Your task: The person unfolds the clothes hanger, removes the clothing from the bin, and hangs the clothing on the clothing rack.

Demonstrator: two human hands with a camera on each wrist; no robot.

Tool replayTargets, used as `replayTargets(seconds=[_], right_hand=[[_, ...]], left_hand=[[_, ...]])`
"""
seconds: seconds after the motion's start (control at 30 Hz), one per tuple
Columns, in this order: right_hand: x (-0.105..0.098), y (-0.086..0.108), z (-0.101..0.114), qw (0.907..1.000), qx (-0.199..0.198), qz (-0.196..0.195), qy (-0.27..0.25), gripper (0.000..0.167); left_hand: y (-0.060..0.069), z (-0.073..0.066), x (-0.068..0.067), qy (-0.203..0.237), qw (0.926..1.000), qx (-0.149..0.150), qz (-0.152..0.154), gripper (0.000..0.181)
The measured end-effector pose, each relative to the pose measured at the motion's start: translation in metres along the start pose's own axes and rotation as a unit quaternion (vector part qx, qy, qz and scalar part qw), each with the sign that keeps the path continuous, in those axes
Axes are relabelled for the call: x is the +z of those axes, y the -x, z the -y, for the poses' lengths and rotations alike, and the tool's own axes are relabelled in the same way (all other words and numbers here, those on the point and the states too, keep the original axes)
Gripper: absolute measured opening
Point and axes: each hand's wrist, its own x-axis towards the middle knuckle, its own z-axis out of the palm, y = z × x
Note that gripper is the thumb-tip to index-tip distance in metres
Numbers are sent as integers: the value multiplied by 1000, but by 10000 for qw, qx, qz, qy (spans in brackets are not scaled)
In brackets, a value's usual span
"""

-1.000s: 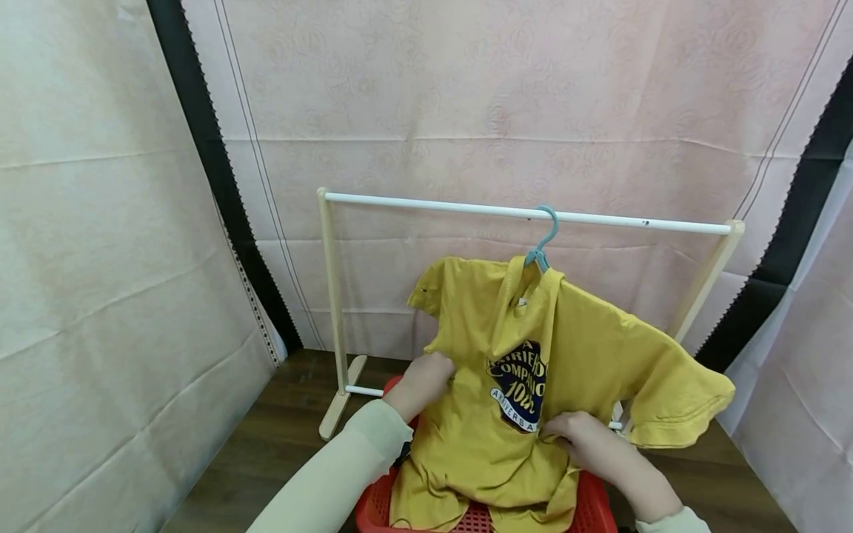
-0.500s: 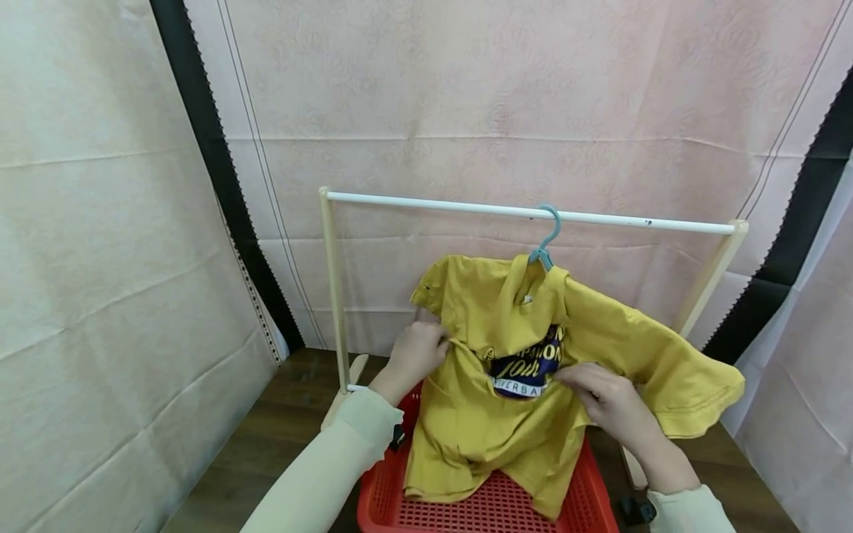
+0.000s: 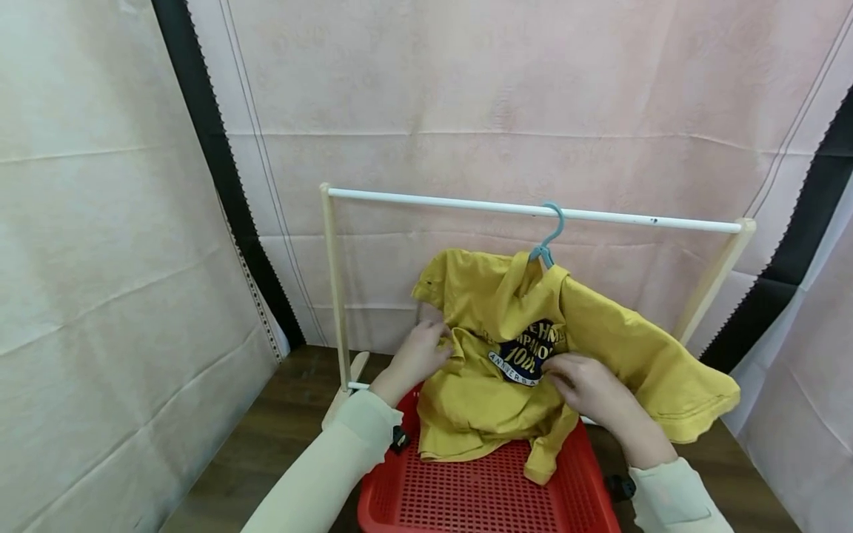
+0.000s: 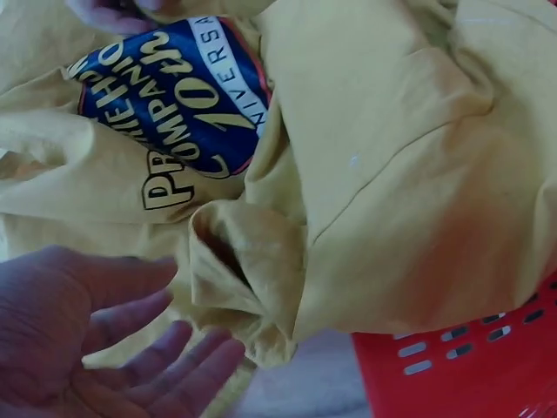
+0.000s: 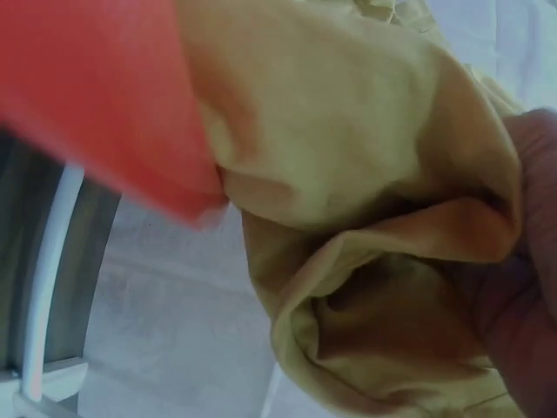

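Note:
A yellow T-shirt [image 3: 480,414] with a dark blue printed badge [image 4: 187,109] hangs from a light blue hanger [image 3: 548,240], its lower part bunched up. My left hand [image 3: 423,349] is at the shirt's left side; in the left wrist view its thumb and fingers [image 4: 204,370] are apart, beside a loose fold of cloth, with nothing between them. At the right of the badge, my right hand [image 3: 586,383] pinches the shirt. In the right wrist view that hand [image 5: 531,296] is partly hidden behind a rolled fold of the yellow cloth.
The hanger hooks over the white bar [image 3: 440,200] of a small clothes rack with cream side posts [image 3: 335,289]. Below the shirt stands a red perforated basket [image 3: 466,503] on a dark wooden table [image 3: 233,459]. Pale fabric walls [image 3: 500,89] surround the table.
The shirt's lower hem has risen, uncovering more of the red basket. Both hands have moved up; the left one has loosened from the cloth.

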Motion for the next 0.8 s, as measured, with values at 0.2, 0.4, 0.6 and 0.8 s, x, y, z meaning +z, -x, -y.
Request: replayTargets(seconds=[0.2, 0.4, 0.6, 0.8], right_hand=[[0, -3, 9, 9948, -589, -212, -803, 27], [7, 0, 14, 9836, 209, 1644, -706, 53], [20, -2, 9, 9581, 404, 2781, -551, 68], [39, -9, 7, 9676, 106, 2475, 496, 65]], left_hand=[[10, -9, 6, -508, 9937, 54, 997, 28], [16, -15, 19, -1349, 9756, 258, 1710, 54], [21, -11, 35, -1881, 9589, 215, 2114, 72], [18, 0, 42, -1629, 9698, 308, 1787, 41]])
